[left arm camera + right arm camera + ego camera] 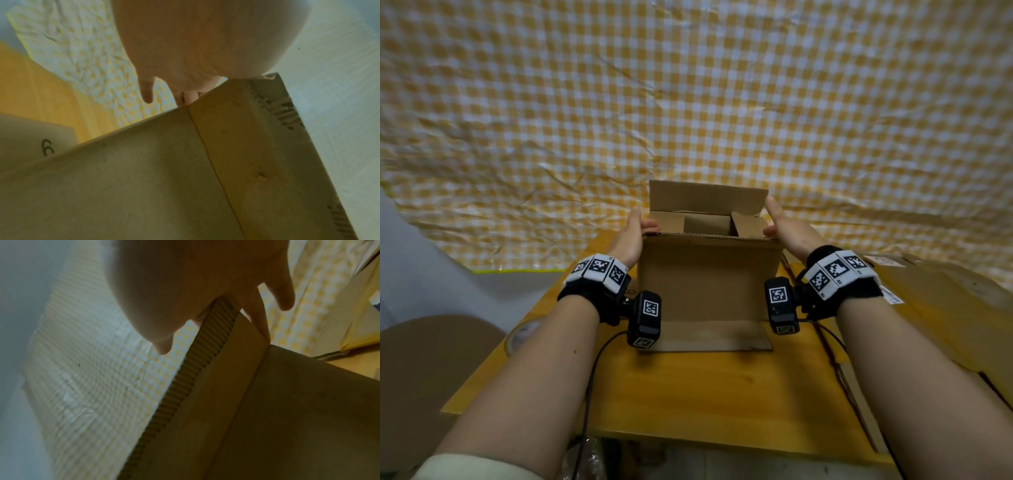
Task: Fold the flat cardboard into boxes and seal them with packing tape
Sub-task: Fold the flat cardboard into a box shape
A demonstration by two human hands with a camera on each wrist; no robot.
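A brown cardboard box (709, 284) stands upright on the wooden table (705, 394), top open. Its far flap (705, 195) stands up, and the two small side flaps (667, 221) are tipped inward. A bottom flap (709, 337) lies flat on the table toward me. My left hand (631, 229) lies against the box's upper left side, thumb on the top edge. My right hand (787, 222) mirrors it on the upper right side, thumb on the right side flap. The wrist views show the box wall (144, 178) (298, 402) with straight fingers (189, 97) (259, 318) along it.
A roll of packing tape (522, 334) lies on the table's left edge, partly hidden by my left forearm. Flat cardboard sheets (945, 308) are stacked at the right. A round brown surface (431, 359) sits lower left. A yellow checked cloth (688, 102) hangs behind the table.
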